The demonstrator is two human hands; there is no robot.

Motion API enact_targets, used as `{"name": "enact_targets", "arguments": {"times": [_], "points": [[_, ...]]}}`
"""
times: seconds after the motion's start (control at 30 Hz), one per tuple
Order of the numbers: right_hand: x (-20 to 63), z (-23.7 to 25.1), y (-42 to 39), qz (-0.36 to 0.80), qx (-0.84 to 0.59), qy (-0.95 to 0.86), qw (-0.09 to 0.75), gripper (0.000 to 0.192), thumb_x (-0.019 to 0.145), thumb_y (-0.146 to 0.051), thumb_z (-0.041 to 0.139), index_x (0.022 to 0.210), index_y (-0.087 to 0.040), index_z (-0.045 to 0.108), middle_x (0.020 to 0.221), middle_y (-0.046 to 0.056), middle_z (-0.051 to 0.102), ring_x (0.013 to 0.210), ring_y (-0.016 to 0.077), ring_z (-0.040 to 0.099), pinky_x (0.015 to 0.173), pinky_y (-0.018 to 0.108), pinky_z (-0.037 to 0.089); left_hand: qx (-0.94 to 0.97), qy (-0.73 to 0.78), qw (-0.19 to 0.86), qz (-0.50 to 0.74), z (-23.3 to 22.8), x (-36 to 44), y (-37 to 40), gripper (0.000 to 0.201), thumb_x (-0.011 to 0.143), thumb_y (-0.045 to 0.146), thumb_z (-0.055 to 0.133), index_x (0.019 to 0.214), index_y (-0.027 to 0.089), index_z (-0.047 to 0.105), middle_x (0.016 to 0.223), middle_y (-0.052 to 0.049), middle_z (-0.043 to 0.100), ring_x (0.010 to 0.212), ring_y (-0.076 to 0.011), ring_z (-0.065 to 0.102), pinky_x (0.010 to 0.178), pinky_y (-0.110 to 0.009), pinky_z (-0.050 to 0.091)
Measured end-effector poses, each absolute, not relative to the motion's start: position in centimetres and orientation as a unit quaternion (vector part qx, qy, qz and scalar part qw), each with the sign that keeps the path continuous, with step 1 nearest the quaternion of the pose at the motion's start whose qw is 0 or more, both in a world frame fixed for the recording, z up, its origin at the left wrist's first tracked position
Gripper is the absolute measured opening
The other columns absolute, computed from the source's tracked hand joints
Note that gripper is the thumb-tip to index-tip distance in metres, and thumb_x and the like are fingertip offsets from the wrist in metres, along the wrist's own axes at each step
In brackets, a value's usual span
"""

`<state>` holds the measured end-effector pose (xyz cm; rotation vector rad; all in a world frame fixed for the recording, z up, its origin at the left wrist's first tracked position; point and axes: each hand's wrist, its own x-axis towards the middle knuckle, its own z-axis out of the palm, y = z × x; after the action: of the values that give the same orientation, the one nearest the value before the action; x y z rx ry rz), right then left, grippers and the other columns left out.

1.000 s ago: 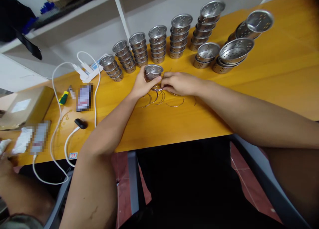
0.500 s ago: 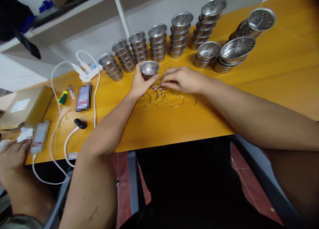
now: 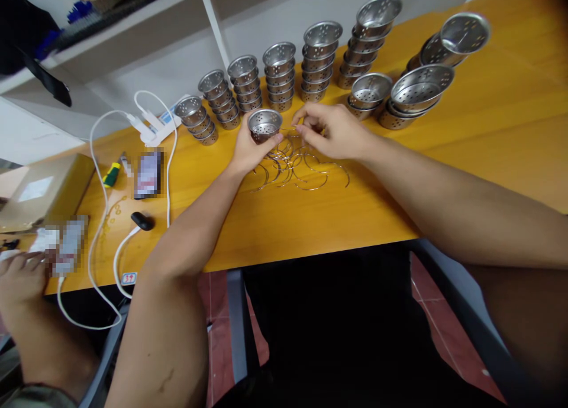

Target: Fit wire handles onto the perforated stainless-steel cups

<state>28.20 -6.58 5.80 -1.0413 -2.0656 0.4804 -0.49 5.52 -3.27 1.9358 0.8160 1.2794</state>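
My left hand (image 3: 248, 149) grips a small perforated steel cup (image 3: 264, 123), holding it upright just above the yellow table (image 3: 310, 219). My right hand (image 3: 331, 130) is beside the cup with its fingertips pinched on a thin wire handle (image 3: 296, 128) near the cup's rim. A loose heap of curved wire handles (image 3: 295, 168) lies on the table under and between both hands.
Stacks of the same steel cups (image 3: 279, 77) line the table's far edge, with wider perforated bowls (image 3: 419, 88) at the right. A white power strip and cable (image 3: 151, 127), a screwdriver (image 3: 112, 174) and a phone (image 3: 148, 172) lie left. Another person's hand (image 3: 20, 278) is at far left.
My left hand has lifted the cup slightly up and left. My right hand rose off the wire heap, pinching a wire handle beside the cup.
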Motion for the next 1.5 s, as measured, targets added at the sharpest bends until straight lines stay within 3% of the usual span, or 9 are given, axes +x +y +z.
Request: {"name": "enact_targets", "arguments": {"times": [0.13, 0.3, 0.6, 0.7, 0.87, 0.97, 1.13, 1.37, 1.5], "points": [[28.5, 5.5, -6.0, 0.187, -0.457, -0.781, 0.382, 0.048, 0.124, -0.070, 0.072, 0.146, -0.028, 0.079, 0.081, 0.005, 0.076, 0.082, 0.0348, 0.079, 0.090, 0.053, 0.068, 0.723, 0.315, 0.377, 0.486, -2.6, -0.6, 5.0, 0.118, 0.068, 0.102, 0.105, 0.154, 0.029, 0.072, 0.150, -0.011, 0.083, 0.156, -0.0390, 0.079, 0.142, -0.065, 0.061], [29.5, 4.8, -4.8, 0.129, -0.526, -0.776, 0.323, 0.032, 0.120, -0.055, 0.076, 0.134, -0.027, 0.079, 0.081, 0.008, 0.078, 0.089, 0.0409, 0.082, 0.092, 0.057, 0.065, 0.676, 0.281, 0.512, 0.449, -0.5, -0.6, 2.7, 0.104, 0.078, 0.094, 0.102, 0.155, 0.031, 0.074, 0.158, -0.015, 0.084, 0.160, -0.0444, 0.079, 0.135, -0.074, 0.068], [28.7, 4.6, -5.0, 0.101, -0.552, -0.768, 0.307, 0.030, 0.125, -0.055, 0.068, 0.137, -0.030, 0.076, 0.088, 0.009, 0.080, 0.102, 0.0409, 0.083, 0.096, 0.053, 0.063, 0.643, 0.270, 0.614, 0.370, 3.0, 0.8, -1.6, 0.089, 0.071, 0.073, 0.111, 0.138, 0.022, 0.083, 0.146, -0.016, 0.091, 0.146, -0.0403, 0.088, 0.139, -0.071, 0.069], [28.2, 4.6, -5.3, 0.117, -0.534, -0.780, 0.306, 0.031, 0.126, -0.054, 0.066, 0.140, -0.029, 0.077, 0.095, 0.011, 0.082, 0.102, 0.0417, 0.083, 0.100, 0.057, 0.065, 0.646, 0.273, 0.604, 0.378, 2.6, 0.6, -1.1, 0.089, 0.071, 0.074, 0.112, 0.138, 0.022, 0.083, 0.140, -0.014, 0.091, 0.140, -0.0380, 0.089, 0.134, -0.069, 0.072], [28.1, 5.1, -5.5, 0.138, -0.499, -0.781, 0.349, 0.038, 0.122, -0.067, 0.072, 0.124, -0.031, 0.083, 0.118, 0.016, 0.084, 0.113, 0.0432, 0.081, 0.109, 0.064, 0.068, 0.694, 0.268, 0.544, 0.388, 1.4, 0.2, 0.2, 0.096, 0.065, 0.079, 0.116, 0.134, 0.020, 0.085, 0.133, -0.012, 0.090, 0.123, -0.0308, 0.087, 0.125, -0.061, 0.073], [28.2, 5.5, -5.5, 0.148, -0.489, -0.775, 0.370, 0.037, 0.118, -0.068, 0.076, 0.118, -0.032, 0.086, 0.117, 0.017, 0.083, 0.114, 0.0432, 0.079, 0.107, 0.066, 0.069, 0.753, 0.240, 0.482, 0.379, 0.8, 0.3, 0.8, 0.098, 0.069, 0.080, 0.117, 0.138, 0.019, 0.083, 0.131, -0.011, 0.089, 0.118, -0.0276, 0.085, 0.119, -0.056, 0.073], [28.1, 5.4, -5.5, 0.184, -0.471, -0.773, 0.383, 0.032, 0.114, -0.062, 0.084, 0.101, -0.032, 0.085, 0.103, 0.013, 0.079, 0.101, 0.0372, 0.076, 0.099, 0.062, 0.068, 0.806, 0.188, 0.415, 0.377, 0.0, 0.6, 1.0, 0.101, 0.075, 0.082, 0.114, 0.147, 0.020, 0.078, 0.139, -0.013, 0.087, 0.127, -0.0295, 0.084, 0.119, -0.053, 0.071], [28.4, 5.7, -5.4, 0.170, -0.461, -0.769, 0.408, 0.035, 0.111, -0.070, 0.088, 0.110, -0.034, 0.087, 0.119, 0.015, 0.080, 0.106, 0.0385, 0.076, 0.095, 0.062, 0.068, 0.795, 0.215, 0.436, 0.364, 0.4, 0.8, 0.4, 0.110, 0.066, 0.084, 0.117, 0.148, 0.021, 0.078, 0.139, -0.012, 0.084, 0.136, -0.0350, 0.083, 0.135, -0.062, 0.065], [29.1, 6.0, -5.0, 0.178, -0.478, -0.756, 0.410, 0.042, 0.113, -0.073, 0.085, 0.108, -0.031, 0.083, 0.110, 0.014, 0.081, 0.100, 0.0357, 0.073, 0.095, 0.060, 0.065, 0.777, 0.240, 0.427, 0.395, 0.3, 1.0, 0.7, 0.116, 0.063, 0.089, 0.115, 0.152, 0.024, 0.075, 0.144, -0.011, 0.079, 0.151, -0.0398, 0.077, 0.144, -0.067, 0.057]]}}
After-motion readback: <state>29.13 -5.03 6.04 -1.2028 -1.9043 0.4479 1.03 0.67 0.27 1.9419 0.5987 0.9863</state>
